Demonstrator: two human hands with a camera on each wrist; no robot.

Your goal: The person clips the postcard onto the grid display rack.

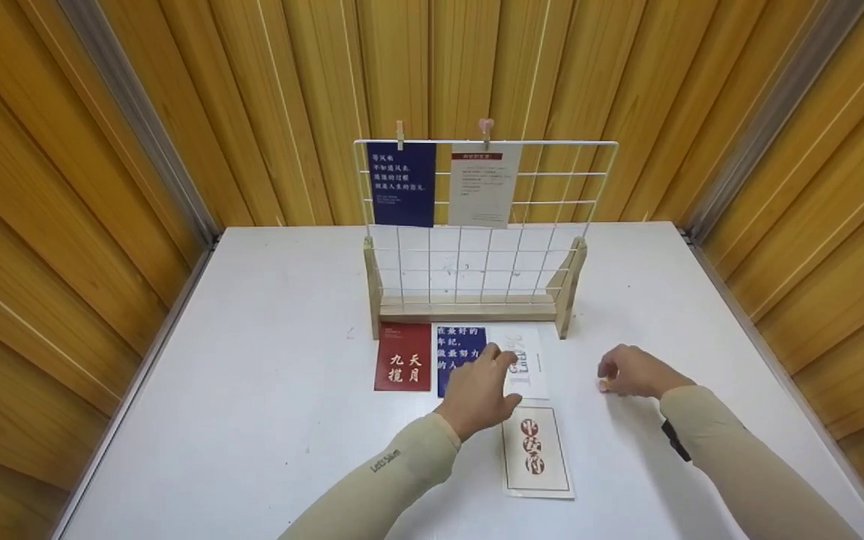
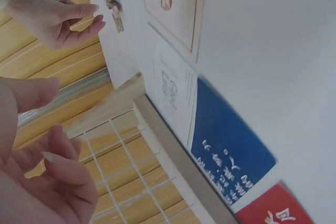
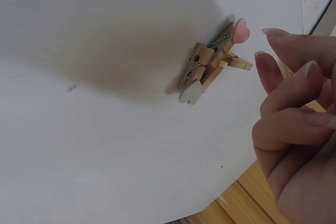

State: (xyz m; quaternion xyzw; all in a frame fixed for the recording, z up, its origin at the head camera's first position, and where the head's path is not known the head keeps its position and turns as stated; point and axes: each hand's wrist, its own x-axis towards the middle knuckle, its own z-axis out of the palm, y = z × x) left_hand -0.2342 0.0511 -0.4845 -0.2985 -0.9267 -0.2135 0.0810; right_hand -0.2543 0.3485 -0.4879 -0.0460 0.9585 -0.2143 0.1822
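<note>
My left hand (image 1: 477, 390) hovers over the blue card (image 2: 231, 129) and the white card (image 1: 535, 382), its fingers loosely bent and nothing in them. To the right, my right hand (image 1: 634, 370) is beside a small pile of wooden clothespins (image 3: 212, 59), some with pink or white hearts. In the right wrist view its thumb and fingertips are apart from the pile and hold nothing. A red card (image 1: 403, 356) lies left of the blue one. Nearer the front is a cream card (image 1: 552, 450) with red round characters and a thin border.
A white wire grid (image 1: 488, 249) stands in a wooden base (image 1: 469, 308) behind the cards. Clipped along its top are a dark blue card (image 1: 402, 210) and a white printed card (image 1: 481, 199). Yellow wood-patterned walls (image 1: 289, 112) enclose the white table (image 1: 267, 337).
</note>
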